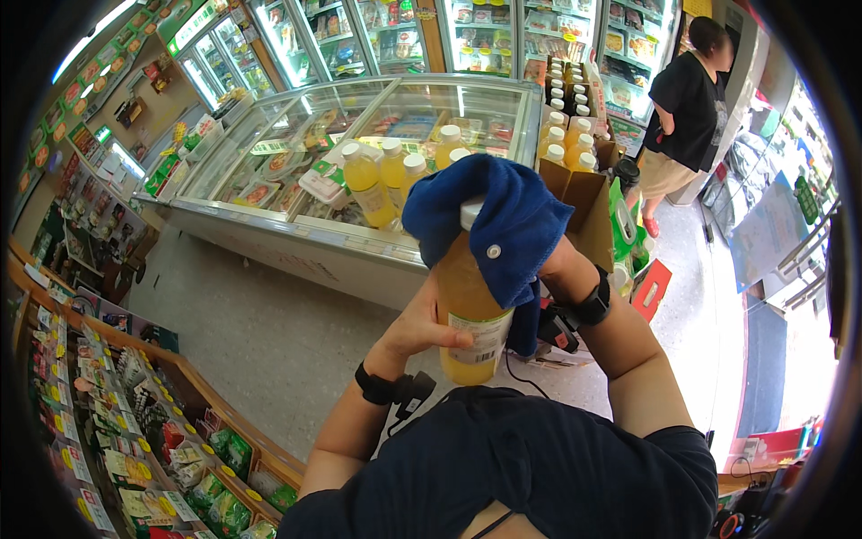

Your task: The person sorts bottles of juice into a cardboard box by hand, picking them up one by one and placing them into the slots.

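My left hand grips a plastic bottle of cloudy yellow drink around its lower half, thumb across the label. The bottle stands nearly upright in front of my chest, its white cap partly covered. Draped over its top and far side is a blue cloth with a white snap button. My right hand holds this cloth against the bottle; its fingers are hidden behind the fabric. Just beyond, several similar yellow bottles stand on the glass lid of a chest freezer, beside a wrapped white tray.
An open cardboard box holding several capped bottles stands right of the freezer. Green packages sit beside it. A person in a black top stands at the upper right. Stocked shelves line the lower left, and lit glass-door fridges the back.
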`<state>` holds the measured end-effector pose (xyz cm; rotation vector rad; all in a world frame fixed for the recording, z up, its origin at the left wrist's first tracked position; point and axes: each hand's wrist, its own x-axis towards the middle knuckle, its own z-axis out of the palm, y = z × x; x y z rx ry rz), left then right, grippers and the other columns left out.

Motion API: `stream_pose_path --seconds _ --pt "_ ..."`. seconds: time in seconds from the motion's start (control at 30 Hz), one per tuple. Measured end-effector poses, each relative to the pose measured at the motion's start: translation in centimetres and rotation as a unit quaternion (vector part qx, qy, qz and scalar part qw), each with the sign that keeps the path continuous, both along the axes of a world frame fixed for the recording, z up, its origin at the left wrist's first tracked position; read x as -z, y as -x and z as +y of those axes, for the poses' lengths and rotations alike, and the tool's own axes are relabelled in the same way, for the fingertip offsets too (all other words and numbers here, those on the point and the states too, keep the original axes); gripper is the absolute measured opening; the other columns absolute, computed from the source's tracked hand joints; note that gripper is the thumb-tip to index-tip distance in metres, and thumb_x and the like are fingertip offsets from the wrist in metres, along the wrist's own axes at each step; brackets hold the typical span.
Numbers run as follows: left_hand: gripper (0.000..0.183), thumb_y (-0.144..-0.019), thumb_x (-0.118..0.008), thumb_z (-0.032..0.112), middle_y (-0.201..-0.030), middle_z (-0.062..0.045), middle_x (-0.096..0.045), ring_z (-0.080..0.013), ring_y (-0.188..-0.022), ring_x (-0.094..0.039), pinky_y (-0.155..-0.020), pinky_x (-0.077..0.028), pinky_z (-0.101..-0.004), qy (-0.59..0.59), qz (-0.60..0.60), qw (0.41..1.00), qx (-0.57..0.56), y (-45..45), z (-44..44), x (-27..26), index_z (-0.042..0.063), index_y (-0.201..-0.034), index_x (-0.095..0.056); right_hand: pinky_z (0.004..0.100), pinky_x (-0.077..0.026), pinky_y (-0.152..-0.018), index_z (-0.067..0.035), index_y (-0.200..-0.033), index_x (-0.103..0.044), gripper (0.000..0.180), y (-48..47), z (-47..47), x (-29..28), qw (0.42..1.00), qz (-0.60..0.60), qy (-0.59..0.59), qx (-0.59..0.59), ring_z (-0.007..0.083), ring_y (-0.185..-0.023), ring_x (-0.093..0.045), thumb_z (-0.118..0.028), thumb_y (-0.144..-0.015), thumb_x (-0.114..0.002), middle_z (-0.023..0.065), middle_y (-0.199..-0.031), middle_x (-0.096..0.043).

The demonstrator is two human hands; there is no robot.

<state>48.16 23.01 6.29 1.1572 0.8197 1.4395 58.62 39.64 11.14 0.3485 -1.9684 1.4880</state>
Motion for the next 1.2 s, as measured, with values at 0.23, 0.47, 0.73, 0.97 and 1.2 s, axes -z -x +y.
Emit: stream_pose_path --seconds 0.23,0.47,0.73,0.97,1.2 --pt "0.106 -0.056 -0.084 0.031 -0.129 -0.008 -0.041 -0.0190 -0.123 -0.037 -0.103 -0.030 -0.0336 0.017 0.045 0.993 -0.109 -0.3 -2.1 2.3 0.002 -0.137 -0.022 0.0267 -0.050 -0.077 0.004 -0.107 -0.052 0.030 -0.8 -0.3 -2.2 0.987 0.039 0.000 0.158 0.0136 -0.089 -0.059 -0.011 -0.082 -0.059 0.0116 -0.105 -0.060" --pt "0.097 -0.058 -0.075 0.052 -0.118 -0.013 -0.053 -0.0239 -0.105 -0.055 -0.089 -0.045 -0.0351 0.080 -0.131 0.988 0.007 -1.6 -2.2 4.0 -0.001 -0.129 -0.036 0.0312 -0.047 -0.086 -0.001 -0.119 -0.048 0.041 0.7 -0.3 0.3 0.951 0.006 0.304 -0.050 0.0183 -0.098 -0.057 -0.028 -0.089 -0.052 0.0127 -0.112 -0.057" --pt "0.104 -0.059 -0.064 0.071 -0.116 -0.018 -0.053 -0.0306 -0.100 -0.057 -0.080 -0.051 -0.0388 0.083 -0.266 0.944 0.176 -2.4 -2.3 3.1 -0.001 -0.129 -0.036 0.0351 -0.040 -0.096 -0.001 -0.131 -0.036 0.049 0.3 -2.2 5.1 0.830 0.032 0.425 -0.360 0.0233 -0.113 -0.049 -0.032 -0.092 -0.039 0.0151 -0.126 -0.048" --pt "0.102 -0.067 -0.053 0.075 -0.129 -0.018 -0.044 -0.0314 -0.111 -0.051 -0.090 -0.045 -0.0445 0.061 -0.181 0.981 0.016 -0.9 -1.6 1.9 0.004 -0.136 -0.027 0.0371 -0.037 -0.095 0.000 -0.130 -0.035 0.080 -0.7 -3.5 3.6 0.948 0.001 -0.235 0.217 0.0299 -0.110 -0.050 -0.026 -0.063 -0.069 0.0172 -0.118 -0.050" --pt "0.089 -0.077 -0.056 0.061 -0.122 -0.013 -0.049 -0.0195 -0.112 -0.049 -0.094 -0.039 -0.0318 -0.044 0.038 0.980 -0.190 -1.6 -0.7 1.9 -0.003 -0.132 -0.028 0.0387 -0.038 -0.093 0.000 -0.126 -0.038 0.078 -1.0 -5.2 3.5 0.921 0.011 -0.185 0.343 0.0367 -0.106 -0.050 -0.028 -0.061 -0.070 0.0179 -0.117 -0.050"
